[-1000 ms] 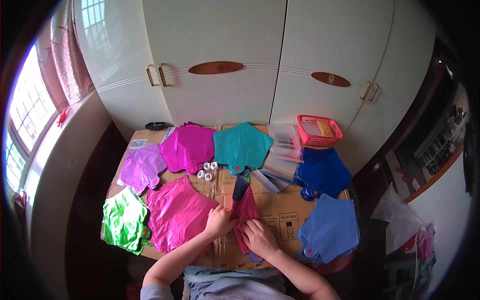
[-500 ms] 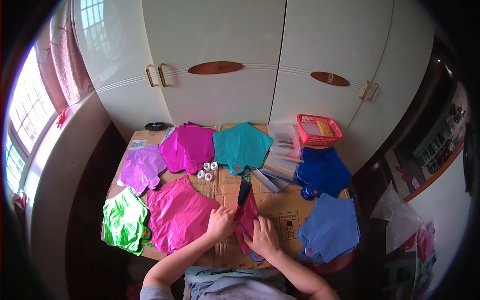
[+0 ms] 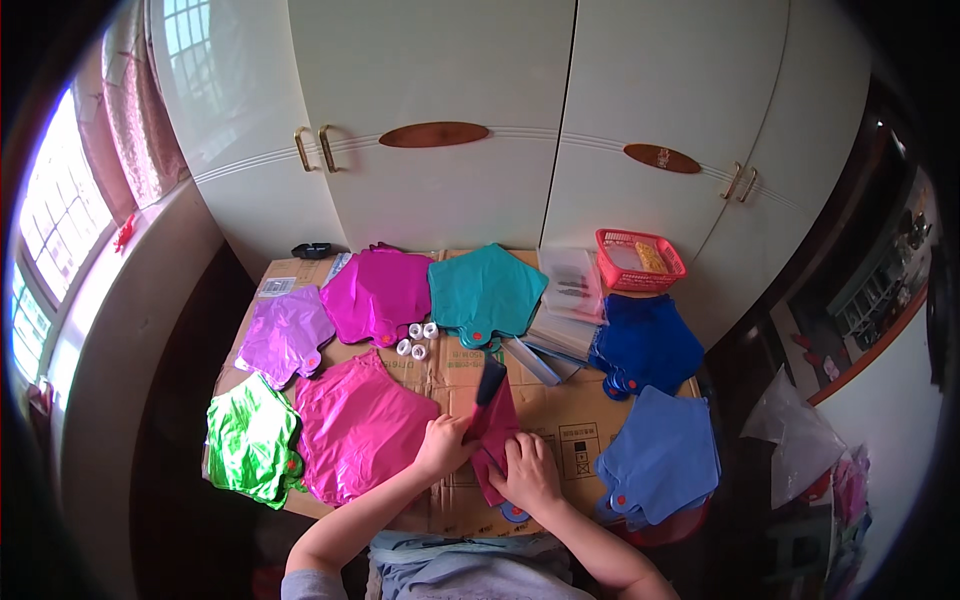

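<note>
Near the front middle of the cardboard, my left hand (image 3: pixel 445 447) is closed round a slim black-and-red tool (image 3: pixel 489 385). Its black end points up and away; its exact kind is unclear. Beneath it lies a narrow, folded pink foil piece (image 3: pixel 501 416), seemingly a flat balloon. My right hand (image 3: pixel 530 469) grips the right edge of this foil, fingers bent over it and thumb toward the near end. The tool's lower end is hidden by my left hand. Just left of that hand spreads a stack of pink foil balloons (image 3: pixel 360 430).
Flat foil stacks ring the cardboard (image 3: pixel 455 395): green (image 3: pixel 250 440), lilac (image 3: pixel 285 330), magenta (image 3: pixel 375 295), teal (image 3: pixel 488 292), dark blue (image 3: pixel 648 342), light blue (image 3: pixel 660 455). Several white rolls (image 3: pixel 418 340) sit mid-table. A red basket (image 3: pixel 640 260) and clear plastic sleeves (image 3: pixel 571 280) stand at the back right.
The black end of the tool has tilted slightly, and my right fingers have shifted a little on the foil. Both hands stay in nearly the same place.
</note>
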{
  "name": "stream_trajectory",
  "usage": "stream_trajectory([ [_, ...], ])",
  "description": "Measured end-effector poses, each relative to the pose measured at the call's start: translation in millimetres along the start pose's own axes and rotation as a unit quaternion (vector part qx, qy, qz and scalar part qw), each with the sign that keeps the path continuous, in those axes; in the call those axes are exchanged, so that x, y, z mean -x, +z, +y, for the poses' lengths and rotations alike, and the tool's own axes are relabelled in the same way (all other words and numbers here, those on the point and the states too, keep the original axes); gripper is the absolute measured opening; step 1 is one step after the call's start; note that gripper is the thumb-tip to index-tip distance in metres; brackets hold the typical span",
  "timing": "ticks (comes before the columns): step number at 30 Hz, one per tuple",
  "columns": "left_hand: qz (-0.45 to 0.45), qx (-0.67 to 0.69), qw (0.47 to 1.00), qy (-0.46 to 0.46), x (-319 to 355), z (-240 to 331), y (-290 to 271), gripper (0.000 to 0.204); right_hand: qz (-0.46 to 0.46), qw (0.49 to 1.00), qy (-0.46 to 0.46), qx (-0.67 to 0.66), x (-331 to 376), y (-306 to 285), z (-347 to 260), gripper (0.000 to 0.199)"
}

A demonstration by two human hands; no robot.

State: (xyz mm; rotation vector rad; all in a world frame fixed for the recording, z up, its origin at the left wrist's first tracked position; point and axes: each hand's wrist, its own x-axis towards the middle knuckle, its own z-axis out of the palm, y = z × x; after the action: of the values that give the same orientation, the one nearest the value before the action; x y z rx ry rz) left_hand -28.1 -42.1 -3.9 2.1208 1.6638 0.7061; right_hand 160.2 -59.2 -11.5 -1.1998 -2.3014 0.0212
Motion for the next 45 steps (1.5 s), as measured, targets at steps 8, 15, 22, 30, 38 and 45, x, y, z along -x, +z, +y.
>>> stream_trajectory([
  [8, 0.015, -0.028, 0.998, 0.056, 5.4, 2.6, 0.2, 0.015, 0.017, 1.000, 0.006, 0.005, 0.9, -1.1, -1.8, 0.041],
  [15, 0.014, -0.074, 0.981, 0.180, 9.0, 1.4, -5.6, 0.021, -0.008, 0.999, 0.031, -0.018, 1.4, -0.2, -1.5, 0.040],
  [22, 0.014, -0.234, 0.934, 0.270, 17.8, 4.3, -8.4, 0.033, -0.070, 0.979, 0.116, -0.153, 10.7, 23.8, 13.5, 0.053],
  [30, 0.025, -0.343, 0.893, 0.291, 33.4, 16.0, -4.6, 0.042, -0.020, 0.978, 0.073, -0.194, 26.2, 40.3, 28.1, 0.069],
  [38, -0.022, -0.393, 0.880, 0.266, 44.9, 23.0, -4.0, 0.047, -0.054, 0.965, 0.087, -0.241, 24.8, 3.0, 24.7, 0.071],
  [45, -0.027, -0.326, 0.919, 0.220, 50.0, 24.4, -2.2, 0.049, -0.097, 0.994, -0.027, -0.048, 31.4, -8.2, 28.1, 0.072],
])
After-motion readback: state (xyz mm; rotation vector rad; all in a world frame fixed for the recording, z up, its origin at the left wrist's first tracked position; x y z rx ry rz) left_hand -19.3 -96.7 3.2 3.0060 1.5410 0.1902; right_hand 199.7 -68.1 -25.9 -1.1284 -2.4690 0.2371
